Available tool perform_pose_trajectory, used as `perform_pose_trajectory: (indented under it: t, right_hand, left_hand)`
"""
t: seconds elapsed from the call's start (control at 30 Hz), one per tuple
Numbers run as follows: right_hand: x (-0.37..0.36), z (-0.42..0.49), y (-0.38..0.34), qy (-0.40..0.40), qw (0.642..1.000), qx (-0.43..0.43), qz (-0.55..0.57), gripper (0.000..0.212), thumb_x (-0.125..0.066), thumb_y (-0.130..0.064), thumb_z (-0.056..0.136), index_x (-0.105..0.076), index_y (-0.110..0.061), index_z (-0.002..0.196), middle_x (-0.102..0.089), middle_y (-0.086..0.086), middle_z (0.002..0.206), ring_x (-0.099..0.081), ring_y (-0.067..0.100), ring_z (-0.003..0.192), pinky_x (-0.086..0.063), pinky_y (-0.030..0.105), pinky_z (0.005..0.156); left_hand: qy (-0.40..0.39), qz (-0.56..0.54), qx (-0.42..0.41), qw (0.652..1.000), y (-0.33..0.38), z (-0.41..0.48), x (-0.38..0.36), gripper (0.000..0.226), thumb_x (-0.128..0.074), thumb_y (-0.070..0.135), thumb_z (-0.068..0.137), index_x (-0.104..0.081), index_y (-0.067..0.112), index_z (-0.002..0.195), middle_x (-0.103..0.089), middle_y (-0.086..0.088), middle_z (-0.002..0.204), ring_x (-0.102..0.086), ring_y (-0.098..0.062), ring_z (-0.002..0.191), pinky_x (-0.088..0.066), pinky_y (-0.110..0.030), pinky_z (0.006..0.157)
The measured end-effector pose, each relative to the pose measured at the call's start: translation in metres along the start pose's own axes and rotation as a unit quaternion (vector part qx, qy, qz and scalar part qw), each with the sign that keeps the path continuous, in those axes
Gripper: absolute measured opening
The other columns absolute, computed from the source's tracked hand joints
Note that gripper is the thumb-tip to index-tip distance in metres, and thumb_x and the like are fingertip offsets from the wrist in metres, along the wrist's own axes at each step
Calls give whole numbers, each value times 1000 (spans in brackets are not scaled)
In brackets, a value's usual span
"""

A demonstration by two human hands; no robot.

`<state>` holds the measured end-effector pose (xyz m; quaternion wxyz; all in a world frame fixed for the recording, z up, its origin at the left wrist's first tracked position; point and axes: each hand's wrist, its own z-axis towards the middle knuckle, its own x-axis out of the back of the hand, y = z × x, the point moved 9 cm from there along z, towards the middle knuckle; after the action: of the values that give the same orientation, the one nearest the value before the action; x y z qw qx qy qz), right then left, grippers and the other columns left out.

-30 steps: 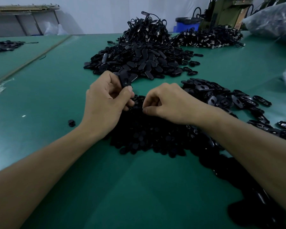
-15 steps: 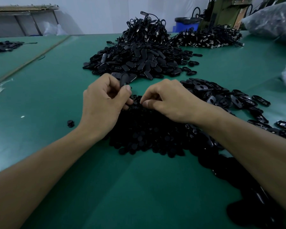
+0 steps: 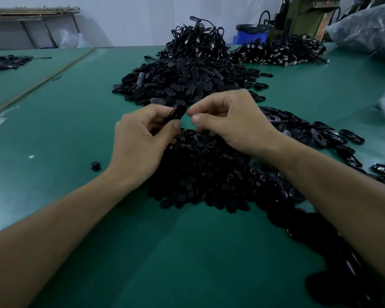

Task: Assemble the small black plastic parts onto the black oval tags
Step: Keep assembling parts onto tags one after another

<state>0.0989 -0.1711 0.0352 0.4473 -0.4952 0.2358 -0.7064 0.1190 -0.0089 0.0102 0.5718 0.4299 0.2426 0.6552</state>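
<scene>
The left hand (image 3: 140, 138) pinches one oval tag (image 3: 178, 112) above the heap of small parts (image 3: 200, 170), the right hand (image 3: 229, 121) pinched beside it on something too small to tell, while many tags (image 3: 320, 134) right of that heap apparently await fitting.

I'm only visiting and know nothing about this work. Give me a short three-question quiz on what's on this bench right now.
1. True or false: the left hand holds a black oval tag.
2. Which colour is the table? A) green B) white C) red
3. Fill in: one stray small part lies on the table to the ___ of the left wrist.

Key:
1. True. It is pinched at the fingertips, above the pile of small parts.
2. A.
3. Left. The right hand has its fingertips pinched beside the tag; what they hold is too small to tell.
</scene>
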Motion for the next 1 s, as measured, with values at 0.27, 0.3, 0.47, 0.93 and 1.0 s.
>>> perform_pose_trajectory:
  t: [0.27, 0.3, 0.47, 0.93, 1.0]
  right_hand:
    - [2, 0, 0, 17, 998, -2, 61, 12, -77, -4, 85, -72, -11, 93, -76, 5, 79, -74, 17, 74, -59, 25, 70]
    - [2, 0, 0, 16, 998, 1, 57, 10, -77, -4, 85, -73, -12, 91, -76, 5, 78, -74, 17, 74, -59, 25, 70]
    - [2, 0, -1, 29, 999, 2, 22, 7, -76, -9, 86, -77, -15, 89, -73, 0, 77, -63, 2, 65, -49, 17, 65]
    - [-3, -3, -8, 21, 999, 16, -38, 5, -73, -10, 89, -74, -14, 90, -72, -1, 78, -69, 11, 75, -59, 29, 76]
    - [-3, -3, -8, 22, 998, 19, -52, 5, -72, -10, 89, -74, -14, 90, -72, -2, 79, -69, 10, 75, -58, 28, 76]
  left_hand:
    - [9, 15, 6, 1000, 3, -2, 2, 25, -76, 13, 89, -67, 31, 103, -76, 5, 84, -74, -14, 75, -62, -37, 75]
    - [11, 17, 5, 1000, 4, -2, 2, 25, -78, 12, 88, -67, 32, 98, -75, 5, 85, -74, -14, 76, -62, -38, 76]
    - [6, 12, -7, 1000, 6, -3, 1, 16, -76, 13, 89, -76, 26, 99, -77, 8, 86, -74, -13, 78, -61, -35, 78]
    - [-2, -9, -3, 1000, 8, -3, -3, 22, -69, 7, 91, -74, 25, 104, -77, 6, 85, -74, -13, 77, -62, -35, 78]
    - [-2, -9, -3, 1000, 8, -3, -4, 23, -70, 6, 91, -74, 25, 103, -77, 6, 85, -74, -12, 76, -62, -34, 77]
